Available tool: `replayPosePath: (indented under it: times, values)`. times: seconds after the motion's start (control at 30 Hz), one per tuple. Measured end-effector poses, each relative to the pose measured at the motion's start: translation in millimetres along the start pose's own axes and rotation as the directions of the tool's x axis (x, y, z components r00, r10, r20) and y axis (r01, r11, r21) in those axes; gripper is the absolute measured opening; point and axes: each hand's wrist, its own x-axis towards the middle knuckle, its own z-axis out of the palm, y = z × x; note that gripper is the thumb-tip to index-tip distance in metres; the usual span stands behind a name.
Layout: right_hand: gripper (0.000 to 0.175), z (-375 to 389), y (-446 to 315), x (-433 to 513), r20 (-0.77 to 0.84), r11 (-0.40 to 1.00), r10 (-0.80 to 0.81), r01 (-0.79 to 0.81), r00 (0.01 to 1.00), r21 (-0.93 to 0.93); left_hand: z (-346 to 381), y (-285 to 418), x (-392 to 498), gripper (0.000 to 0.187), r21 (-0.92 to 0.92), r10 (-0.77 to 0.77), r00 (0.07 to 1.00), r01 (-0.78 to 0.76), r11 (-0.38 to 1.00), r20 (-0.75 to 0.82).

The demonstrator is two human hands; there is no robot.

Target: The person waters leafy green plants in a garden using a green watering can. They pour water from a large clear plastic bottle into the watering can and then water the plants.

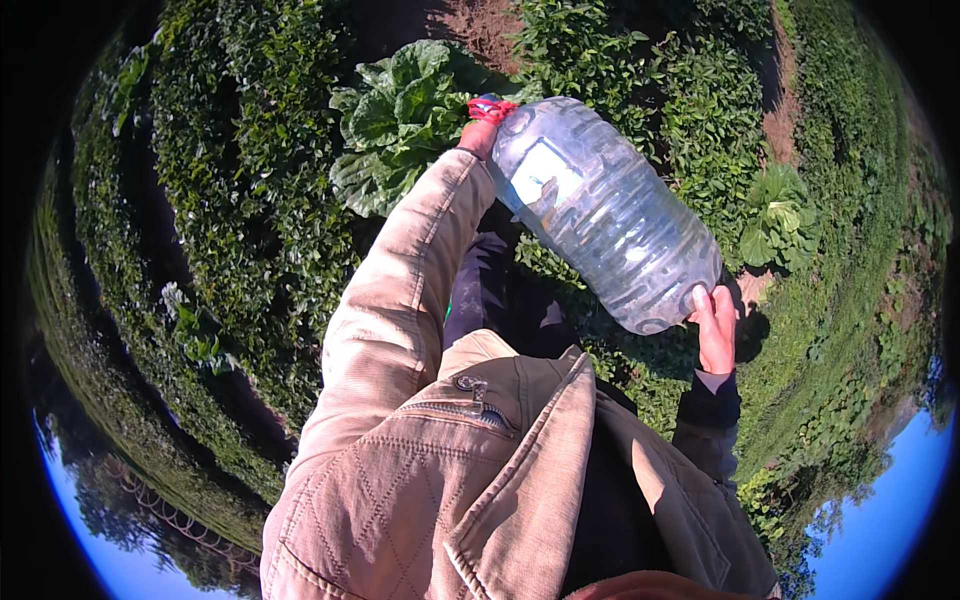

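Observation:
A large ribbed clear plastic water bottle (615, 217) lies tilted across my front, from upper left to lower right. It bears a pale label (546, 176). My left hand (478, 137) is at its upper end, partly hidden by the sleeve. Beside that hand is a bright red cord or strap (491, 111) with a dark blue part; whether it is tied to the bottle or the hand is unclear. My right hand (714, 319) grips the lower end, thumb on top, other fingers partly hidden behind. The bottle is held above low leafy plants.
A big leafy cabbage-like plant (409, 112) grows just beyond my left forearm. Another pale green one (780, 214) stands to the right. Dense rows of low green crops (277, 165) surround me, with bare soil (484, 30) between some. Coiled wire (176, 517) runs along the lower left.

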Motion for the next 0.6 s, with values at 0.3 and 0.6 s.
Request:
replayPosePath:
  times: [0.3, 0.6]
  values:
    - [0.037, 37.3, -44.2, 14.8, 0.044, 0.995, -0.079, 0.076, 0.996, 0.064, 9.9, 91.8, -64.2, 0.038, -0.01, -0.14, 0.99, 0.14, 0.99, 0.035]
    - [0.037, 55.8, -56.0, 23.9, 0.14, 0.993, -0.113, 0.108, 0.984, 0.047, -38.9, 114.7, -68.9, 0.038, -0.087, -0.04, 0.998, 0.044, 0.995, 0.048]
